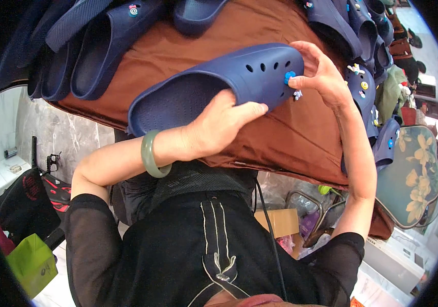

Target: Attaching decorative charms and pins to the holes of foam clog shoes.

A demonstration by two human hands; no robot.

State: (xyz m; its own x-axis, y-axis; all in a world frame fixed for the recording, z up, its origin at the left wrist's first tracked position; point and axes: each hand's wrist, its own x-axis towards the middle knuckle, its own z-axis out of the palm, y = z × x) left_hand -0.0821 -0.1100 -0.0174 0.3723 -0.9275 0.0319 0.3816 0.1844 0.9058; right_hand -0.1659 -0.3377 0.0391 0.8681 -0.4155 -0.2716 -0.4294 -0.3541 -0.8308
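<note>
Navy clog (260, 69) is held over the brown cloth (285, 138). Its upper is gripped by the left hand (221, 123), fingers inside the opening, thumb outside. Toe end is gripped by the right hand (326, 77); the blue charm (289, 77) is touched by its thumb.

Tilted navy clog (219, 69), blue charm (290, 78) apparently flower-shaped

Clogs (127, 30) lie left and right on the cloth (280, 143), the held clog (244, 82) between them.
</note>
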